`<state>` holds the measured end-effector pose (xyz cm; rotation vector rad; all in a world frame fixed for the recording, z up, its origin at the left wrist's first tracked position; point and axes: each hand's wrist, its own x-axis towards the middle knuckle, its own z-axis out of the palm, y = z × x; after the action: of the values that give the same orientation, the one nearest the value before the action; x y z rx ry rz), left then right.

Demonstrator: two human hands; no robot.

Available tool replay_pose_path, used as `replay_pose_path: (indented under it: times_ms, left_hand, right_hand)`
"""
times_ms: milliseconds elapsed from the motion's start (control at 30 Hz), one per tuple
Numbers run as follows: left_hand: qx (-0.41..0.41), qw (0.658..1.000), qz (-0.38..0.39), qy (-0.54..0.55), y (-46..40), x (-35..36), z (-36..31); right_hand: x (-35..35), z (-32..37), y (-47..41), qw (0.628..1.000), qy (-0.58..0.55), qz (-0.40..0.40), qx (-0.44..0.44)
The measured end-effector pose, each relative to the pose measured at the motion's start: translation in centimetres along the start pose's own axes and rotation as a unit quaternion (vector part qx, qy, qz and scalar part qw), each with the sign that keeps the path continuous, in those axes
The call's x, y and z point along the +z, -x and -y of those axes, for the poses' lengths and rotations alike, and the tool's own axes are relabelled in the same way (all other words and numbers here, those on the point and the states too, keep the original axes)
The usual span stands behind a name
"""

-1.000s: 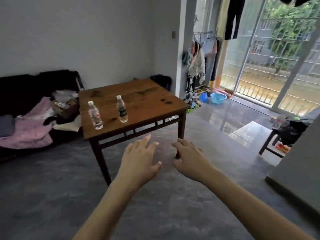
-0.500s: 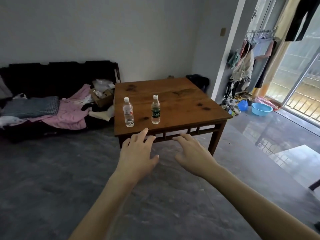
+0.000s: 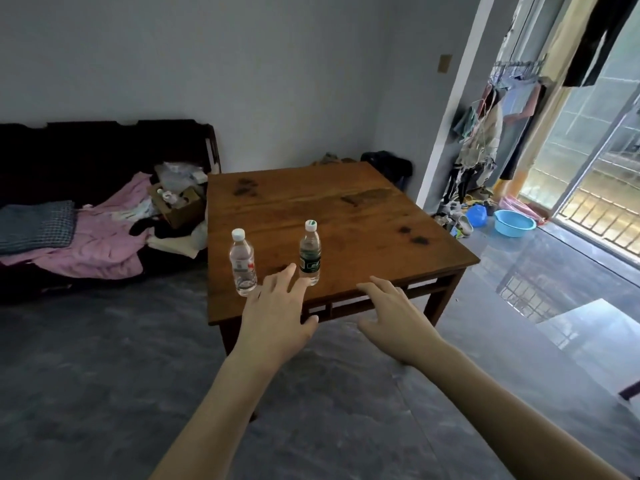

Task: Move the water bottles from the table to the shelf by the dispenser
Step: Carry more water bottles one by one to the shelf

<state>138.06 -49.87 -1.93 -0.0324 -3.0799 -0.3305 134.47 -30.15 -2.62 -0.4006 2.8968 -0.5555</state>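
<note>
Two small water bottles stand upright near the front left corner of a square wooden table (image 3: 363,216). The left bottle (image 3: 242,263) is clear with a red and white label. The right bottle (image 3: 310,253) has a dark green label. My left hand (image 3: 277,317) reaches out with spread fingers, its fingertips just short of the two bottles and between them. My right hand (image 3: 394,318) hovers open over the table's front edge, right of the bottles. Neither hand holds anything. No shelf or dispenser is in sight.
A dark sofa (image 3: 86,161) piled with pink bedding and a cardboard box (image 3: 180,206) stands left of the table. At the right are hanging clothes (image 3: 485,140), a blue basin (image 3: 514,222) on the floor and a sliding glass door (image 3: 588,161). Grey floor lies in front of the table.
The table and bottles have come closer and shifted right in view as I turned and stepped towards them. Both hands have stretched forward over the table's front edge.
</note>
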Motion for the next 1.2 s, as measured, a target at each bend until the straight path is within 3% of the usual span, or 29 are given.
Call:
replay_pose_path:
  times_ms: [667,900,1200]
  left_hand:
    - [-0.073,0.997,0.009,-0.002,-25.4,2.7,3.2]
    - [-0.079,0.995,0.059,-0.014,-30.1,5.3,5.3]
    - [-0.082,0.989,0.118,0.038,-33.6,8.2,8.2]
  right_hand:
    - [-0.9,-6.4,-27.7,0.997,-0.011,0.065,-0.028]
    - [1.7,-6.5,-33.4,0.990,-0.018,0.128,-0.052]
    - [4.3,-6.0,-37.9,0.988,-0.040,0.146,-0.025]
